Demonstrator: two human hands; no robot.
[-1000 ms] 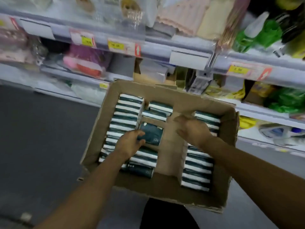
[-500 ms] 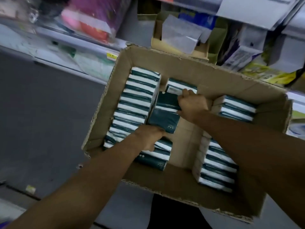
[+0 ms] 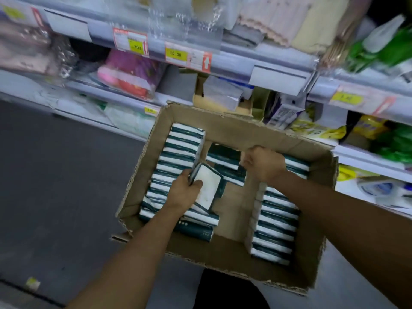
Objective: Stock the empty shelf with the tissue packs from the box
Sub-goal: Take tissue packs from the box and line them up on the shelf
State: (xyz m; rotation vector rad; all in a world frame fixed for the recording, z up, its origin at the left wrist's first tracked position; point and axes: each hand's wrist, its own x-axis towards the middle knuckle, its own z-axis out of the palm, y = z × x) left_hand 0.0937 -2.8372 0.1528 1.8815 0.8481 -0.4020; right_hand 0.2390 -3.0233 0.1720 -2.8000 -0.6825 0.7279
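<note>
An open cardboard box (image 3: 225, 128) stands on the floor below me. Rows of dark green and white tissue packs fill its left side (image 3: 178, 152) and right side (image 3: 276, 221). My left hand (image 3: 182, 192) grips one tissue pack (image 3: 208, 186), tilted up so its white face shows, above the left row. My right hand (image 3: 263, 163) is curled over packs at the back middle of the box (image 3: 223, 156); what its fingers hold is hidden. Bare cardboard shows in the box's middle.
Store shelves (image 3: 236, 61) with price tags run across the top, packed with bagged goods, a pink bundle (image 3: 131, 74) and a small open carton (image 3: 220, 94). Dark grey floor (image 3: 55, 186) lies to the left. Green and yellow packets fill the right shelves.
My left hand has lifted a pack and turned it so its white face shows. My right hand has moved right along the back packs. The camera has tilted up toward the shelves.
</note>
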